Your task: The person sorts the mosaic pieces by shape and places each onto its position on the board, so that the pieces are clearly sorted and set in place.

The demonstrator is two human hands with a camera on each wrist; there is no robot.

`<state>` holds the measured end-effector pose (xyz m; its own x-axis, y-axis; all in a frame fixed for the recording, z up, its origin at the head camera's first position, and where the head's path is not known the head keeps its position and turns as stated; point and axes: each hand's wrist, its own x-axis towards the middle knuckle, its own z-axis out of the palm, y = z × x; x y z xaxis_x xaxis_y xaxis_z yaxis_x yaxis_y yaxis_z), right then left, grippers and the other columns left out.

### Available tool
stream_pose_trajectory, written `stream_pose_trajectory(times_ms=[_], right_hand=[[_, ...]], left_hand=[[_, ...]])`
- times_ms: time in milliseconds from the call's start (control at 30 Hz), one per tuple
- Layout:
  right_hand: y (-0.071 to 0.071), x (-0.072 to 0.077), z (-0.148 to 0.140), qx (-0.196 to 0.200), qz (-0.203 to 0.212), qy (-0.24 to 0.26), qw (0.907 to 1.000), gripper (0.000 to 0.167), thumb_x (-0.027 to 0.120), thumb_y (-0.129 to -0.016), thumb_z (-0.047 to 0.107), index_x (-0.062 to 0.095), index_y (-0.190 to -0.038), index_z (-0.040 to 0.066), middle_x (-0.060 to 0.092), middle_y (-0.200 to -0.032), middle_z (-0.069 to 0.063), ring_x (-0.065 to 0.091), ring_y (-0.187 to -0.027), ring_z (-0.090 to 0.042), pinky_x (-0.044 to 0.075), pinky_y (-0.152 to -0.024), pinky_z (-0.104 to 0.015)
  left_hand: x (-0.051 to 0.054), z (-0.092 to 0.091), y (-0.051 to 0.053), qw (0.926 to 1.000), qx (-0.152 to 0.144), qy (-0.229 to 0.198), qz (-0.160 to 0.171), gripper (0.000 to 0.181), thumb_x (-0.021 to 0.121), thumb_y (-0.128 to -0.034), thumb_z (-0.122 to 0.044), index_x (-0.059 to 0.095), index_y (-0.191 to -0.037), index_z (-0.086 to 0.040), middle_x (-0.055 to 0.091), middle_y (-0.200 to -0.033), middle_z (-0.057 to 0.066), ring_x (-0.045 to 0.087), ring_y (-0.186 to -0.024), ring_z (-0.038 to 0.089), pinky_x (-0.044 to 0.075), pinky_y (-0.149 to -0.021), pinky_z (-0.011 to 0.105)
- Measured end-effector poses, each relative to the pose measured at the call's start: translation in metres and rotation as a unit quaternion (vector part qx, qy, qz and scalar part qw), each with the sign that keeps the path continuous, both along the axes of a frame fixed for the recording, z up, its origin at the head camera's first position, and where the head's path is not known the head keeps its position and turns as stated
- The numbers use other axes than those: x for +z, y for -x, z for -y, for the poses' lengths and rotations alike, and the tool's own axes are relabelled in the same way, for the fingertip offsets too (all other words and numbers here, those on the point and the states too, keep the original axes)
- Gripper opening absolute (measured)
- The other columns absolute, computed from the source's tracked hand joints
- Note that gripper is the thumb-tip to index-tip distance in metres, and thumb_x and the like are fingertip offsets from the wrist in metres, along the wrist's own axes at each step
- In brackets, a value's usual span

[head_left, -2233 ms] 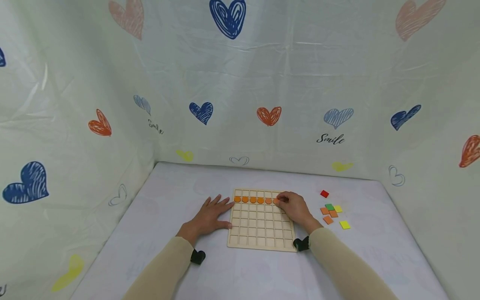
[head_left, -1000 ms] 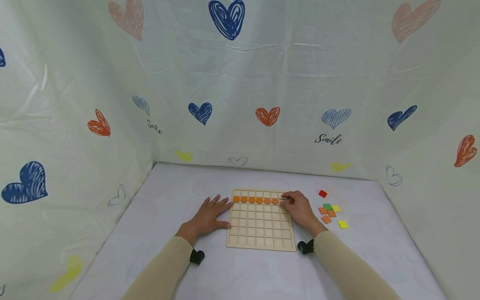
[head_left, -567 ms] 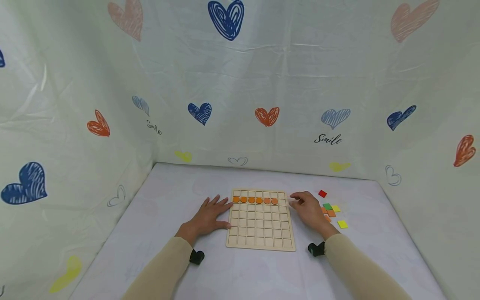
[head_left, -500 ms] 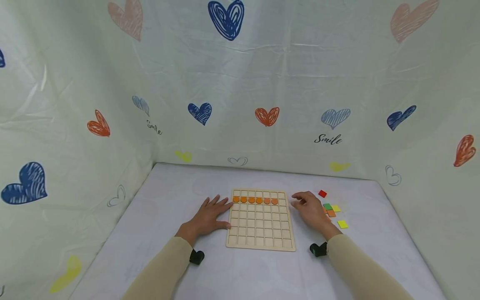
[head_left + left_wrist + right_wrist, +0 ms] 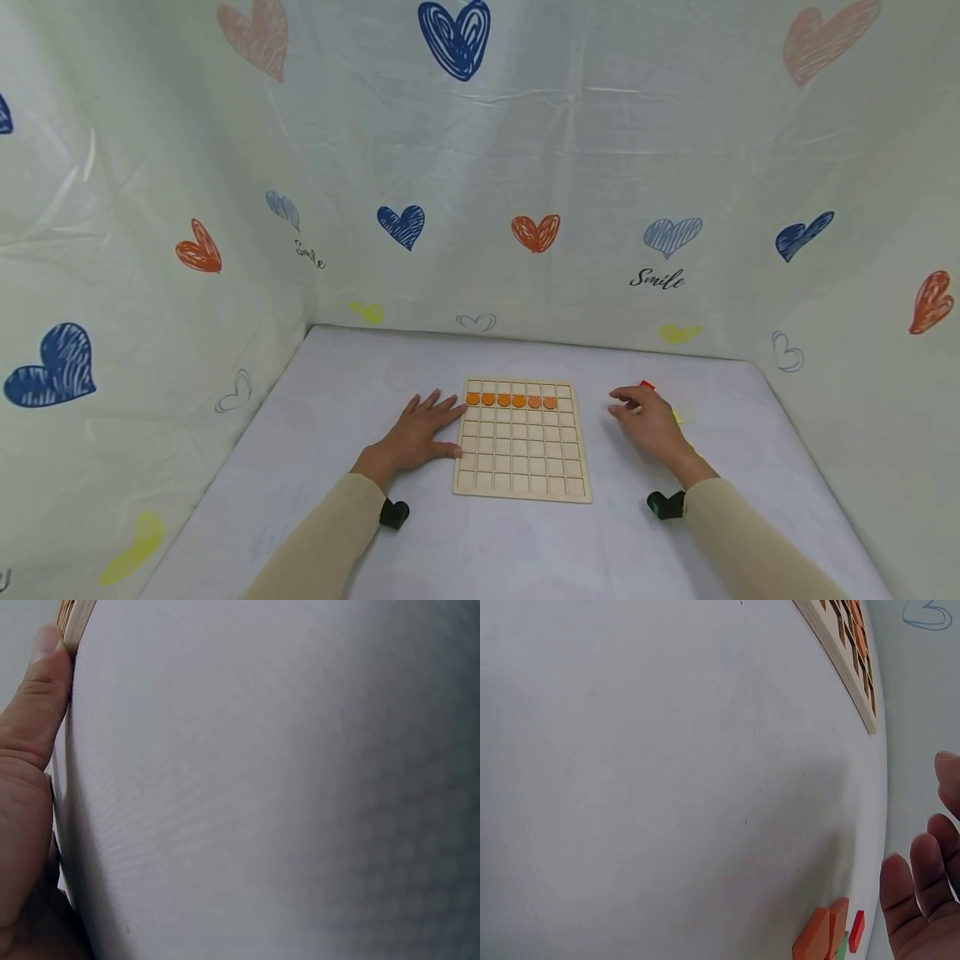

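Observation:
A pale wooden grid board [image 5: 522, 467] lies on the white-covered table, with several orange round discs [image 5: 519, 402] in a row near its far edge. My left hand [image 5: 410, 437] rests flat with fingers spread, thumb and fingertips against the board's left edge; the left wrist view shows the thumb [image 5: 37, 697] touching that edge. To the right of the board, my right hand [image 5: 651, 423] hovers with loosely bent fingers, thumb and index apart, and nothing visible between them. It hides most of the loose tiles in the head view; orange tiles [image 5: 814, 934] show below it in the right wrist view.
Past the right hand, a red tile [image 5: 647, 384] and a bit of a yellow tile [image 5: 677, 417] peek out. A green tile [image 5: 843, 946] lies beside the orange ones. A curtain [image 5: 480, 167] printed with hearts stands behind the table and at both sides.
My right hand has left the orange disc at the end of the row and moved right, off the board and over the loose tiles. My left hand has stayed in place.

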<state>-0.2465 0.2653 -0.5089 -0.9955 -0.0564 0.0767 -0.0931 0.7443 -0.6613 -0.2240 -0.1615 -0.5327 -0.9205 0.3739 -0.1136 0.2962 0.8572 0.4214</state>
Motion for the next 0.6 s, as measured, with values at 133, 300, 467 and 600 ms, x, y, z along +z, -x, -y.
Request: stream_pose_trajectory(times_ms=[133, 300, 467, 600], right_hand=[[-0.005, 0.003, -0.014, 0.002, 0.002, -0.001, 1.0000, 0.031, 0.070, -0.101, 0.016, 0.071, -0.129, 0.003, 0.066, -0.122, -0.016, 0.059, -0.108, -0.030, 0.053, -0.080, -0.031], [-0.013, 0.006, -0.035, -0.003, 0.032, 0.012, 0.9994, 0.036, 0.066, -0.104, 0.019, 0.067, -0.136, 0.002, 0.061, -0.130, -0.019, 0.056, -0.113, -0.031, 0.053, -0.073, -0.024], [-0.020, 0.010, -0.056, -0.004, 0.048, -0.011, 0.9988, 0.041, 0.061, -0.106, 0.022, 0.062, -0.141, 0.002, 0.058, -0.137, -0.022, 0.055, -0.118, -0.038, 0.053, -0.084, -0.036], [-0.023, 0.010, -0.072, -0.008, 0.064, -0.026, 0.9976, 0.043, 0.060, -0.105, 0.020, 0.059, -0.144, 0.002, 0.055, -0.142, -0.024, 0.052, -0.124, -0.044, 0.055, -0.091, -0.051]], left_hand=[[0.000, 0.000, 0.000, 1.0000, 0.002, -0.001, 0.001, 0.087, 0.078, -0.0880, -0.059, 0.045, -0.162, -0.027, 0.036, -0.172, 0.000, 0.016, -0.164, 0.032, 0.006, -0.135, 0.057], [0.000, 0.000, -0.001, 1.0000, 0.000, -0.001, 0.001, 0.086, 0.077, -0.0884, -0.059, 0.045, -0.162, -0.026, 0.036, -0.172, 0.001, 0.016, -0.164, 0.032, 0.006, -0.135, 0.057], [0.001, -0.001, -0.001, 1.0000, 0.003, 0.003, 0.003, 0.086, 0.078, -0.0885, -0.058, 0.045, -0.162, -0.026, 0.036, -0.172, 0.001, 0.016, -0.165, 0.032, 0.006, -0.135, 0.057], [0.002, -0.002, -0.002, 0.9999, 0.008, 0.002, 0.006, 0.086, 0.078, -0.0883, -0.057, 0.046, -0.162, -0.026, 0.036, -0.172, 0.001, 0.016, -0.165, 0.032, 0.006, -0.135, 0.056]])
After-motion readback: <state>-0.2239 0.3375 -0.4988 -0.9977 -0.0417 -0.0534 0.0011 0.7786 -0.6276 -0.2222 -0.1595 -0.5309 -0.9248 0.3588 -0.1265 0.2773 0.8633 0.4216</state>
